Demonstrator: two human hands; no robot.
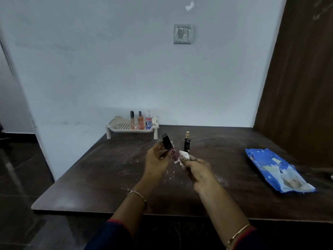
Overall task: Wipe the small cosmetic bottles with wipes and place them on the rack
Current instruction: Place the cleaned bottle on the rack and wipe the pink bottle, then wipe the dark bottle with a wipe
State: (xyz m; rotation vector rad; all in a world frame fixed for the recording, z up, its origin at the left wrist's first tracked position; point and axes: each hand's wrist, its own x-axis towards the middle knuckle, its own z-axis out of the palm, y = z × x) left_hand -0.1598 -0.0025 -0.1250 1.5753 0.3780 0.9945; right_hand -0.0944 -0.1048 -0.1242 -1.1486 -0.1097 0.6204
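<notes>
While both forearms reach forward over the dark worktop (86, 179), the left hand (156, 160) is raised with its palm turned inward. Its fingers (163, 150) curl round a small bottle (167, 143) that tilts leftward, squared black cap up and pinkish glass body low. Just right of those fingers the right hand (199, 173) bunches a crumpled white wipe (184, 156), its fingers (191, 162) closed tight on the soft wad; whether the wad's tip touches the bottle's lower end is too blurred to tell. Directly beyond the right fingers a dark bottle (187, 145) with a gold top stands upright on the worktop. Farther beyond the left fingers, against the wall, a cream perforated plastic rack (118, 126) on short legs carries three slim upright bottles (140, 120) toward its right end, and its holed floor shows on the left. Well to the right of the fingers a glossy blue wipes pack (277, 170) lies flat. White specks dust the worktop beneath the hands, and its near edge runs below the wrists
</notes>
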